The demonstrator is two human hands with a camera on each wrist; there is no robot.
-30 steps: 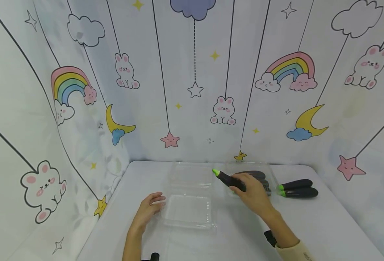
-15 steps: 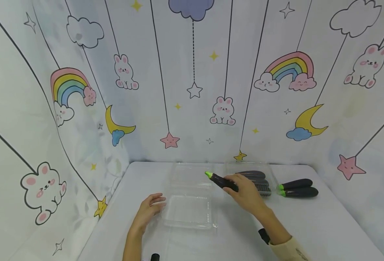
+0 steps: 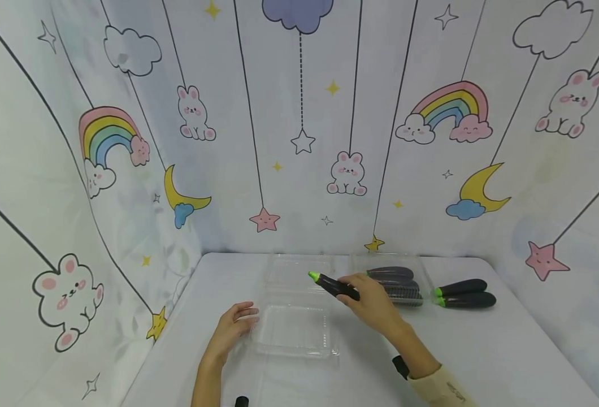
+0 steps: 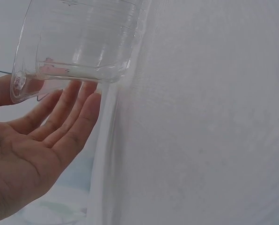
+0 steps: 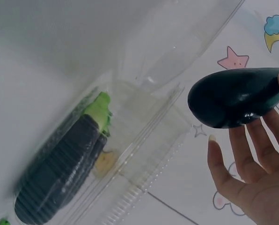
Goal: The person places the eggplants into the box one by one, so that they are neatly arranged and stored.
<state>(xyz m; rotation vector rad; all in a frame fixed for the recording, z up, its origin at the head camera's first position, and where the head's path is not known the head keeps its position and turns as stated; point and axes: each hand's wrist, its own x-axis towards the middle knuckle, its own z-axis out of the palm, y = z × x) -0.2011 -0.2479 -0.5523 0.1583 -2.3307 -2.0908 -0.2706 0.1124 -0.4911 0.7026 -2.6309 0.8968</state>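
Observation:
My right hand (image 3: 373,302) grips a dark eggplant (image 3: 332,285) by its rounded end, above the table and to the right of an open clear plastic box (image 3: 294,351). Its green stem end points left, over the hinge side of that box. In the right wrist view, fingers and thumb hold the glossy eggplant (image 5: 233,98) from below and the side. My left hand (image 3: 232,328) is at the box's left side. The left wrist view shows its fingers (image 4: 64,110) nearly straight, tips at the clear wall (image 4: 92,42), with the thumb by the rim.
A second clear box (image 3: 411,261) at the back right holds several eggplants (image 3: 391,273). Two more eggplants (image 3: 464,297) lie on the white table (image 3: 482,350) to its right. The near box's raised lid (image 3: 299,265) leans toward the printed curtain (image 3: 299,186).
My right hand has carried the eggplant leftward and slightly down, toward the near box, showing more of the filled box behind. The left hand keeps its place.

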